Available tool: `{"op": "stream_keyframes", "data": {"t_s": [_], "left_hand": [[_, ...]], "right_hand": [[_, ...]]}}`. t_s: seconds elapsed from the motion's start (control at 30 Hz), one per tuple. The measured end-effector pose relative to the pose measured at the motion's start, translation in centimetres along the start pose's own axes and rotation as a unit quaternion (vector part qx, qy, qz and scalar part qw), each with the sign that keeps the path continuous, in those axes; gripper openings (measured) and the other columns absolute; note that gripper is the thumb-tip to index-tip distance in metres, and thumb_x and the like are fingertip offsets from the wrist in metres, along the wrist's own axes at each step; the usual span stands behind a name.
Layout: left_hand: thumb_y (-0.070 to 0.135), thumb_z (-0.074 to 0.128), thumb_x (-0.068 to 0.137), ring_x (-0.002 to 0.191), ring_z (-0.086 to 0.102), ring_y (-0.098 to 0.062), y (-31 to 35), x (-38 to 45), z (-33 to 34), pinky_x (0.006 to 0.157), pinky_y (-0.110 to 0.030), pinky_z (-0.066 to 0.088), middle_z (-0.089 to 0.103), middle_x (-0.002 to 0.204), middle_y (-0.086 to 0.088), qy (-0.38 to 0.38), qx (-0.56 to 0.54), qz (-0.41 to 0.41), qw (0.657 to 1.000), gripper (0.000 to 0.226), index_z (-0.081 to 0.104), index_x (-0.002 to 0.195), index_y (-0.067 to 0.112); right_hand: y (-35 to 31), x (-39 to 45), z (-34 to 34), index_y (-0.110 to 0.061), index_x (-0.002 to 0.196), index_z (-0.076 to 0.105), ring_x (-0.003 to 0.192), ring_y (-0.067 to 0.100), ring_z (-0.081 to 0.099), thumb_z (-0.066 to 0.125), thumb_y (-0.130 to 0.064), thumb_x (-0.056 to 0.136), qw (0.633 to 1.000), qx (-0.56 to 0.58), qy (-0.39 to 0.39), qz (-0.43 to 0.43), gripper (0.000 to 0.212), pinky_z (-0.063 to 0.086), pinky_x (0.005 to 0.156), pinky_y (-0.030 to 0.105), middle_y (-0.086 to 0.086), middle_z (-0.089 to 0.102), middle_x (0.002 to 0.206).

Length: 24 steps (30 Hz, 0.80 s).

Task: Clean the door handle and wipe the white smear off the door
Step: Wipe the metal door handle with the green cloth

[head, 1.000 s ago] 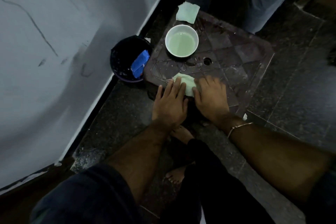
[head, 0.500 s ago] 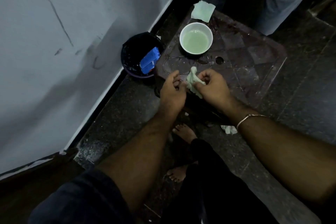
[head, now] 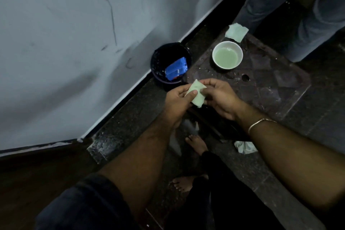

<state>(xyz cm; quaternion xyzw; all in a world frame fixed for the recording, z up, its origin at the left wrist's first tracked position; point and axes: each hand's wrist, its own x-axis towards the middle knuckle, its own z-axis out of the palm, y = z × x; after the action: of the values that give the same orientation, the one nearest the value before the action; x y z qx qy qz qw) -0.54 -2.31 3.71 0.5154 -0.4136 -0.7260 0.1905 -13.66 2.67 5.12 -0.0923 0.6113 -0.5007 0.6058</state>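
Prep step, by my read: you're folding a pale green wipe (head: 197, 93) before any cleaning starts. Your left hand (head: 179, 100) pinches its near-left edge, thumb on top; your right hand (head: 219, 97) pinches the right edge, fingers curled over it. Both hands grip the same wipe, held in the air between them.

Neither the door handle nor the white smear shows in this view, so where they are can't be told. Next move likely calls for a dip: the white bowl (head: 227, 55) of greenish liquid sits just beyond your right hand, on a dark plastic stool (head: 265, 87). Then you'd have to look up to find the door.

A spare wipe (head: 236, 32) lies past the bowl at the stool's far edge. A crumpled one (head: 245, 147) is on the floor below your right wrist. A dark bucket (head: 170, 61) with a blue packet (head: 176, 69) inside stands beyond your left hand, against the grey wall (head: 65, 43). The floor is dark stone tile and the light is dim. Someone's legs (head: 302, 15) stand behind the stool.
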Motion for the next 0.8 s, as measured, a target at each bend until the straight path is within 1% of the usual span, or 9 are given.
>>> {"op": "stream_keyframes", "data": {"t_s": [0.07, 0.17, 0.3, 0.37, 0.43, 0.5, 0.6, 0.7, 0.8], "left_hand": [[0.003, 0.068, 0.090, 0.081, 0.074, -0.018, 1.5, -1.0, -0.9, 0.073, -0.029, 0.059, 0.077, 0.092, -0.008, 0.037, -0.004, 0.017, 0.999, 0.018, 0.071, 0.107, 0.009], [0.002, 0.068, 0.090, 0.074, 0.072, -0.017, 4.0, -2.6, -2.3, 0.069, -0.028, 0.058, 0.076, 0.088, -0.012, 0.088, -0.031, 0.029, 0.995, 0.014, 0.071, 0.103, 0.005], [-0.001, 0.063, 0.092, 0.067, 0.070, -0.011, 8.3, -5.4, -4.7, 0.064, -0.025, 0.059, 0.072, 0.085, -0.008, 0.130, -0.090, 0.056, 0.986, 0.011, 0.065, 0.095, 0.009], [-0.002, 0.063, 0.092, 0.067, 0.070, -0.010, 10.4, -7.4, -6.3, 0.067, -0.027, 0.058, 0.072, 0.085, -0.006, 0.149, -0.110, 0.080, 0.979, 0.013, 0.064, 0.095, 0.011], [-0.002, 0.064, 0.092, 0.069, 0.070, -0.011, 12.6, -9.6, -7.9, 0.069, -0.030, 0.058, 0.074, 0.082, -0.002, 0.167, -0.112, 0.111, 0.973, 0.016, 0.064, 0.095, 0.014], [-0.003, 0.064, 0.091, 0.068, 0.071, -0.012, 14.7, -12.5, -9.8, 0.066, -0.031, 0.060, 0.075, 0.080, 0.000, 0.190, -0.110, 0.149, 0.964, 0.018, 0.064, 0.095, 0.015], [-0.001, 0.066, 0.091, 0.070, 0.071, -0.014, 17.5, -17.2, -12.9, 0.059, -0.026, 0.057, 0.075, 0.087, -0.006, 0.230, -0.072, 0.194, 0.951, 0.018, 0.063, 0.100, 0.014], [0.001, 0.064, 0.092, 0.075, 0.072, -0.016, 19.7, -22.6, -16.0, 0.062, -0.027, 0.057, 0.075, 0.092, -0.009, 0.254, -0.025, 0.229, 0.939, 0.019, 0.064, 0.103, 0.015], [0.000, 0.063, 0.092, 0.084, 0.073, -0.019, 21.0, -27.4, -18.3, 0.069, -0.029, 0.059, 0.075, 0.097, -0.010, 0.277, 0.005, 0.249, 0.928, 0.021, 0.066, 0.099, 0.019]], "right_hand": [[-1.1, -0.6, 1.5, -0.007, 0.095, 0.063, 0.074, 0.019, 0.068, 0.052, 0.009, 0.091, 1.000, -0.009, -0.024, -0.013, 0.020, 0.059, 0.069, 0.032, 0.011, 0.070, 0.087], [-2.9, -1.5, 4.2, -0.008, 0.092, 0.062, 0.070, 0.018, 0.066, 0.061, 0.007, 0.088, 0.998, -0.025, -0.043, -0.049, 0.016, 0.059, 0.063, 0.028, 0.010, 0.067, 0.082], [-6.1, -3.0, 8.5, -0.012, 0.092, 0.060, 0.061, 0.015, 0.065, 0.068, 0.004, 0.084, 0.993, -0.056, -0.059, -0.088, 0.020, 0.057, 0.052, 0.025, 0.007, 0.063, 0.075], [-7.5, -4.0, 10.9, -0.012, 0.094, 0.059, 0.057, 0.012, 0.065, 0.070, 0.004, 0.083, 0.990, -0.057, -0.080, -0.098, 0.022, 0.055, 0.049, 0.023, 0.007, 0.064, 0.076], [-8.9, -5.3, 13.4, -0.011, 0.094, 0.060, 0.058, 0.011, 0.066, 0.070, 0.004, 0.082, 0.987, -0.054, -0.103, -0.109, 0.022, 0.055, 0.049, 0.022, 0.007, 0.065, 0.078], [-10.1, -7.0, 16.1, -0.012, 0.094, 0.061, 0.061, 0.011, 0.067, 0.071, 0.003, 0.082, 0.982, -0.049, -0.140, -0.121, 0.022, 0.055, 0.050, 0.022, 0.006, 0.065, 0.079], [-11.6, -9.9, 20.1, -0.016, 0.101, 0.064, 0.077, 0.016, 0.069, 0.073, -0.009, 0.084, 0.966, -0.068, -0.215, -0.128, 0.020, 0.055, 0.058, 0.027, 0.003, 0.071, 0.087], [-12.6, -13.5, 24.1, -0.013, 0.112, 0.064, 0.088, 0.017, 0.070, 0.075, -0.015, 0.083, 0.938, -0.095, -0.310, -0.119, 0.031, 0.057, 0.068, 0.031, 0.007, 0.072, 0.099], [-13.1, -17.3, 28.2, -0.007, 0.112, 0.066, 0.086, 0.021, 0.071, 0.075, -0.009, 0.081, 0.908, -0.149, -0.368, -0.133, 0.032, 0.057, 0.069, 0.030, 0.011, 0.074, 0.099]]}}
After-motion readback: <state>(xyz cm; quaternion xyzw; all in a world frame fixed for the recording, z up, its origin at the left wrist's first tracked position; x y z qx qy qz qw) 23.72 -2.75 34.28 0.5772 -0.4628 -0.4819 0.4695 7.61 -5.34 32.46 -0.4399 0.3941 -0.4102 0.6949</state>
